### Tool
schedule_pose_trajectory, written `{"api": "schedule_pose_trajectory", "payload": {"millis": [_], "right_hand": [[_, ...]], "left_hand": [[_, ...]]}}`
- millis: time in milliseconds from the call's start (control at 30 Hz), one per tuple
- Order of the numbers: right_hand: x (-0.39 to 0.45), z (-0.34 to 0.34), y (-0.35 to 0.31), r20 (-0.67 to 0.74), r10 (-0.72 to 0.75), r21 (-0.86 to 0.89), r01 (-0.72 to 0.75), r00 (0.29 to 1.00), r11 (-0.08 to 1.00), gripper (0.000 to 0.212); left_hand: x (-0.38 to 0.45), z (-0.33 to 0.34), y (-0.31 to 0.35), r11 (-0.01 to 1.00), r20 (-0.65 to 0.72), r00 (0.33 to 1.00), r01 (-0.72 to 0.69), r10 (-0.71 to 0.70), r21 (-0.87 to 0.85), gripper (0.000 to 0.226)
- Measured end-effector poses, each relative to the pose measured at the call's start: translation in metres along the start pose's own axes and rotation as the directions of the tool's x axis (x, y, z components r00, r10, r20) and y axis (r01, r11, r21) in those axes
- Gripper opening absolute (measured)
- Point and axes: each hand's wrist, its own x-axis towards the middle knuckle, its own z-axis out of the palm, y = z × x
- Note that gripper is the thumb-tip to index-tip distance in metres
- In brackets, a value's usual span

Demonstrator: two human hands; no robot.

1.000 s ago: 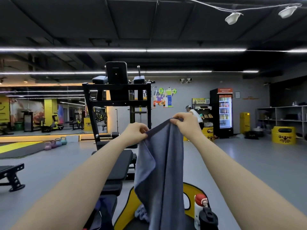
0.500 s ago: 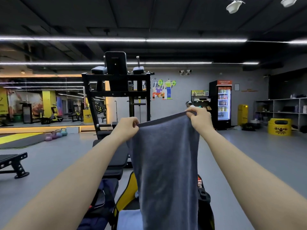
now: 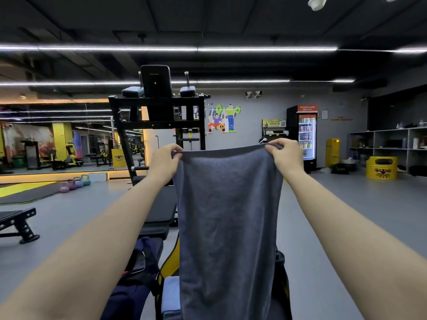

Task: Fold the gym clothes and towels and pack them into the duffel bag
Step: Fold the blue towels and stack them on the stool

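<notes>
Grey towel [image 3: 228, 227] held at arm's length in front of me, spread flat and facing me. My left hand [image 3: 164, 161] pinches its upper left corner, fingers curled over the hem; my right hand [image 3: 285, 157] pinches the upper right corner in the same closed grip. The top edge runs taut and nearly level between the two hands, slightly higher on the right. The long axis of the towel is vertical: it hangs straight down from that edge, and its lower end passes out of view at the bottom. Behind and below the hanging cloth, a yellow-and-black seat [image 3: 172, 262] carries a folded light-blue towel [image 3: 170, 294] at its left edge. Just left of the seat, a dark navy duffel bag [image 3: 132, 285] rests on a black bench [image 3: 161, 209] that extends away from me toward a black exercise station [image 3: 157, 107]. Small kettlebells [image 3: 75, 183] stand on the floor far left.
</notes>
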Motion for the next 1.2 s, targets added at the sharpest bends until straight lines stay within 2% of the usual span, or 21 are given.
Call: {"api": "schedule_pose_trajectory", "payload": {"millis": [200,333,633,833,1067,1200], "right_hand": [[0.000,0.007,0.027,0.027,0.034,-0.052,-0.032,0.999,0.998,0.019],[-0.006,0.024,0.050,0.119,0.093,-0.136,-0.076,0.989,0.988,0.021],[-0.014,0.086,0.124,0.205,0.281,-0.178,-0.247,0.938,0.952,0.023],[-0.017,0.130,0.162,0.237,0.298,-0.202,-0.254,0.924,0.946,0.021],[-0.055,0.161,0.203,0.330,0.351,-0.250,-0.278,0.876,0.928,0.020],[-0.094,0.166,0.224,0.402,0.404,-0.280,-0.310,0.822,0.909,0.020]], "left_hand": [[-0.002,0.013,-0.016,0.998,0.002,0.998,0.063,-0.063,0.011,0.020],[-0.001,0.035,-0.034,0.994,0.057,0.992,0.107,-0.108,0.030,0.022],[0.007,0.102,-0.094,0.973,0.192,0.954,0.223,-0.230,0.060,0.022],[0.014,0.140,-0.133,0.943,0.199,0.922,0.328,-0.331,0.047,0.021],[-0.027,0.171,-0.174,0.927,0.280,0.884,0.367,-0.375,0.081,0.022],[-0.064,0.181,-0.188,0.900,0.325,0.842,0.425,-0.430,0.091,0.023]]}}
